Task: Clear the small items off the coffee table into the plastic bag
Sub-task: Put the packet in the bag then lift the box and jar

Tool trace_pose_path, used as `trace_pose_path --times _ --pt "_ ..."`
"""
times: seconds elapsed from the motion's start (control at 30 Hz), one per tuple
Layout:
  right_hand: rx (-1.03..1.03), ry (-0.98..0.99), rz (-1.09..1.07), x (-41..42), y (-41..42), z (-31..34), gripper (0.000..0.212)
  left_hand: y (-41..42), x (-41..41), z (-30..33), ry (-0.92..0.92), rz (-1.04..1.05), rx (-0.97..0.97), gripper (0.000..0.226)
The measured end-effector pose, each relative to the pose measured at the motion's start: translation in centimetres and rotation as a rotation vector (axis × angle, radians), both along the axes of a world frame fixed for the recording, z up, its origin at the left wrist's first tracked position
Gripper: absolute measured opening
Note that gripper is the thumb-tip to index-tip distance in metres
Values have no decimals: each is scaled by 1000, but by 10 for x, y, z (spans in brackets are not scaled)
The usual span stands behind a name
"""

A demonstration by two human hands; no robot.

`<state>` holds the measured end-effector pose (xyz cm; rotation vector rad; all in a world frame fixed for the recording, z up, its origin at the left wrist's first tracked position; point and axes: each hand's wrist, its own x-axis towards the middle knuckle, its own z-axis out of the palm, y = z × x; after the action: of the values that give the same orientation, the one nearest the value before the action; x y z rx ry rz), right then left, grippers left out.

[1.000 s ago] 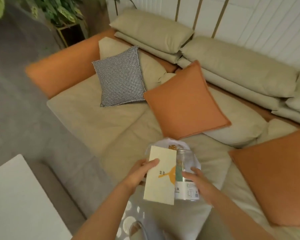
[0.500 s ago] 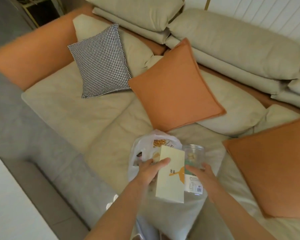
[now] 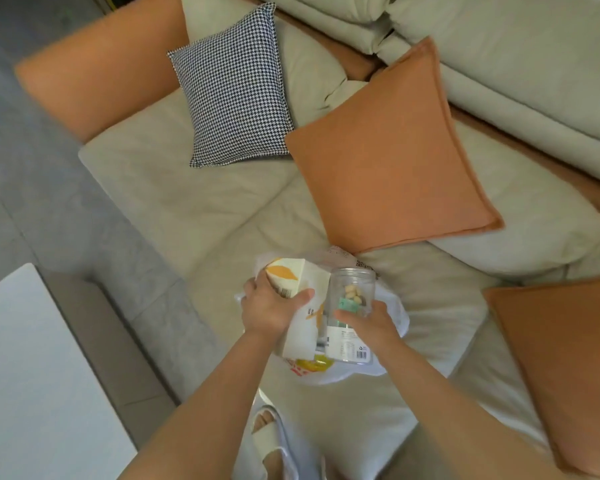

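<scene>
Changes recorded, referenced to the white plastic bag point(image 3: 394, 315) on the sofa seat:

- Cream box with orange motif point(image 3: 303, 306): was upright above the bag; tipped forward and lowered against the bag's mouth, its barcoded end now turned up.
- Left hand point(image 3: 269, 311): shifted from pinching the box's upper corner to gripping over its top, thumb across the front face.
- Clear plastic jar point(image 3: 351, 313): dropped lower over the bag, its open mouth facing up and contents visible.
- Right hand point(image 3: 371, 327): followed the jar down, holding its side.
- Bag: more of its white film showed around both items.
</scene>
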<state>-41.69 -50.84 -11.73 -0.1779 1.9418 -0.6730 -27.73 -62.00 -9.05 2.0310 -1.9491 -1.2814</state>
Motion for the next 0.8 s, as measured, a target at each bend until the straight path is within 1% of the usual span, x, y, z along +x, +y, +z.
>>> trace_pose_path --times 0.03,0.1,0.13,0.17,0.23,0.27,0.37,0.47,0.53,0.63,0.67,0.73,0.8 --pt "-18 19 7 3 -5 -4 67 -1 -1 -2 -23 -5 -17 100" --pt "-72 40 4 10 -12 -11 39 -1 -4 -9 -66 -18 -48 107" --pt "-105 32 12 13 -13 -16 33 -1 -4 -14 -78 -26 -68 109" --pt "-133 14 20 16 -14 -22 34 0 -5 -18 -79 -35 -79 109" --pt "-173 -24 34 22 -11 -26 54 0 -7 -25 -52 -70 -80 102" --pt "-185 -23 61 25 -8 -27 58 0 -8 -28 -40 -89 -58 99" --pt "-141 34 210 30 0 -33 67 0 -9 -30 -35 -90 -3 91" --pt "-57 77 297 32 4 -36 81 -5 -4 -34 -31 -77 -61 75" --pt "-46 137 326 33 5 -36 82 -10 3 -33 -83 -109 -127 59" --pt "-48 141 187 38 -1 -37 69 -15 15 -25 -227 -171 -251 40" --pt "-32 150 156 40 -3 -38 66 -16 18 -22 -244 -168 -289 35" --pt "-8 211 151 47 -7 -41 66 -20 24 -18 -193 -148 -338 28" --pt "21 311 193 54 -6 -41 75 -29 31 -16 0 -58 -268 27"
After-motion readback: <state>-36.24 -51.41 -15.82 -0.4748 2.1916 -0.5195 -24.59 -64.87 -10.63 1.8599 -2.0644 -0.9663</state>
